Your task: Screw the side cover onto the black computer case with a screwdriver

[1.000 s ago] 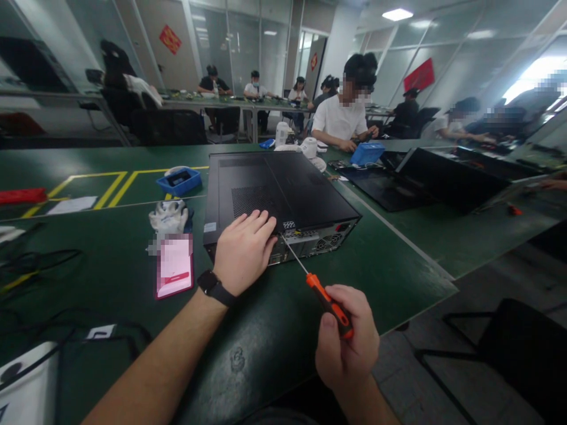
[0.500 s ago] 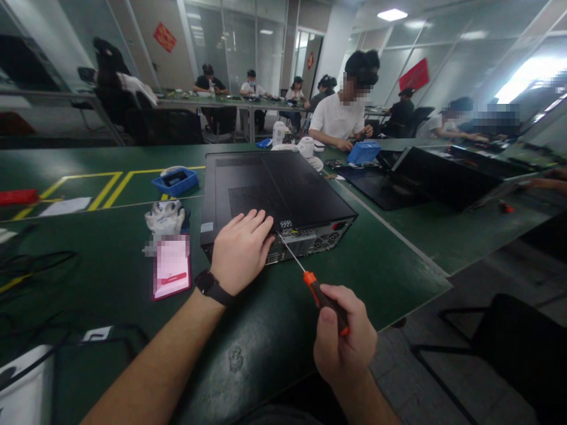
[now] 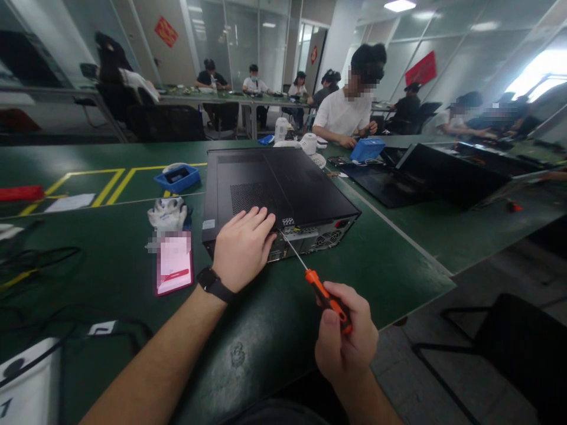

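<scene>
While left hand (image 3: 243, 249) lies flat, open, bracing the PC case (image 3: 274, 192), right hand (image 3: 346, 341) fist-grips orange screwdriver (image 3: 326, 298), tip at rear panel.

Workshop: shared green benches (image 3: 110, 248), computer cases (image 3: 283, 183)

The left hand (image 3: 243, 248) lies flat on the near edge of a black computer case (image 3: 277, 186) on the green table (image 3: 110, 260). The right hand (image 3: 345, 339) grips an orange screwdriver (image 3: 325, 298) — its tip meets the case's near panel — and a pink phone (image 3: 174, 262) lies left
</scene>
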`<state>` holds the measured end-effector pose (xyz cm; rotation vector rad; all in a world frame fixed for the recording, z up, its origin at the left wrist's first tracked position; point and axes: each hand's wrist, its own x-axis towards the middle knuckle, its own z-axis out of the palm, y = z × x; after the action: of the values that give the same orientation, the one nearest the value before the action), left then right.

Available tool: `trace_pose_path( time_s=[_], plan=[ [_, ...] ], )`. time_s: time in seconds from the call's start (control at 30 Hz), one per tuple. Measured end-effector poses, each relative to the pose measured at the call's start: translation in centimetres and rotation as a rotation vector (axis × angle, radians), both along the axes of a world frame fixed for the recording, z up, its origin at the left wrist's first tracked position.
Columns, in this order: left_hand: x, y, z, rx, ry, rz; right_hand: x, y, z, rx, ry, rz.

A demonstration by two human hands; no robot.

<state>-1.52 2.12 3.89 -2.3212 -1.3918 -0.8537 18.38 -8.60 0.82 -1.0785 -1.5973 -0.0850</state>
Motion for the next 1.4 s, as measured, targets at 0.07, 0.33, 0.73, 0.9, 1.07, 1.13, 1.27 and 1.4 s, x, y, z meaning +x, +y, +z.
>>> trace_pose_path(
  time_s=[0.07,0.33,0.73,0.9,1.07,1.13,1.27,1.4],
  plan=[
    [-0.02,0.02,-0.07,0.001,-0.005,-0.003,-0.09,0.2,0.07,0.067,-0.011,0.012],
    [0.1,-0.11,0.13,-0.001,0.012,0.011,-0.02,0.22,0.12,0.023,0.0,-0.007],
    [0.06,-0.09,0.02,0.004,0.017,0.014,0.55,-0.09,-0.11,-0.017,-0.061,-0.04],
    [0.06,-0.12,0.09,0.003,0.016,0.013,0.71,-0.17,-0.3,-0.007,-0.068,-0.051],
    [0.07,-0.13,0.08,0.002,0.015,0.011,0.31,0.33,0.43,0.055,-0.078,0.005],
    [0.06,-0.13,0.08,0.003,0.017,0.012,0.2,0.32,0.54,0.055,-0.059,-0.009],
    [0.02,-0.14,0.12,0.001,0.014,0.009,0.22,-0.02,0.36,-0.012,-0.025,-0.071],
    [0.03,-0.16,0.09,0.005,0.01,0.01,0.32,0.02,0.36,-0.01,-0.012,-0.019]
  ],
)
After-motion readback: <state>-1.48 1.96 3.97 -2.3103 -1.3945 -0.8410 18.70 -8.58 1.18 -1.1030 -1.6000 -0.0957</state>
